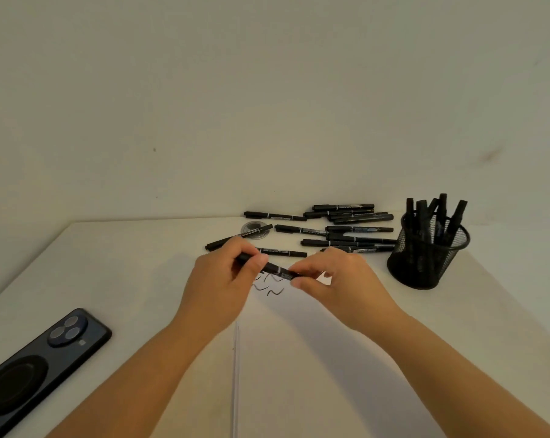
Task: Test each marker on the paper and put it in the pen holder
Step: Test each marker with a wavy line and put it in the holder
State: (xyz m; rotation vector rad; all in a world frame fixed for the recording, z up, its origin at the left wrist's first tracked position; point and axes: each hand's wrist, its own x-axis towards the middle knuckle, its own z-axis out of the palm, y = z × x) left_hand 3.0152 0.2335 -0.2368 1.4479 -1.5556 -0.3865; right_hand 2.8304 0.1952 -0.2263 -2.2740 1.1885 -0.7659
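A black marker (272, 267) is held level above the white paper (305, 358). My left hand (223, 279) grips its left end and my right hand (340, 279) pinches its right end. Black squiggles (269, 287) mark the paper just below the marker. Several loose black markers (340, 230) lie on the table beyond my hands. The black mesh pen holder (425, 257) stands at the right with several markers upright in it.
A dark phone (36, 365) lies face down at the left near the table edge. A small round lid-like disc (254, 229) sits under one marker at the back. The wall rises directly behind the table.
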